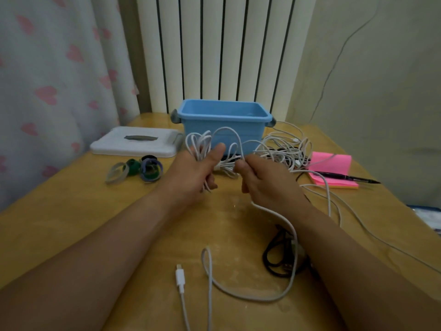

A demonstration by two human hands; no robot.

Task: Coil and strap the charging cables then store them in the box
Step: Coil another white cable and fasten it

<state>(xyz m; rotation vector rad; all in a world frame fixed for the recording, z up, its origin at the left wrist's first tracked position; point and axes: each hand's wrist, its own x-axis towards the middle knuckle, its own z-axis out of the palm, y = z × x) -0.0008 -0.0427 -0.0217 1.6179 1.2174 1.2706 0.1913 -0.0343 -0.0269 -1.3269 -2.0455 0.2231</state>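
Wooden table [71, 223]; both hands apparently gripping white cable [202, 144]

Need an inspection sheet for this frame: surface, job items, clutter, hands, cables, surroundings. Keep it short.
Surface: wooden table, light scuffs near the middle.
Job's things: blue box at the far edge, open, looks empty; white lid lying flat to its left; coloured straps piled in front of the lid.
Clutter: pink sticky notes on the right, black pen lying on them.
Hands: left hand grips a bundle of white cable loops; right hand pinches the same cable beside it.
Cables: free end with white plug trails toward the near edge; white tangle right of the box; black cable under the right forearm.
Surroundings: radiator behind, heart-print curtain left, wall right.
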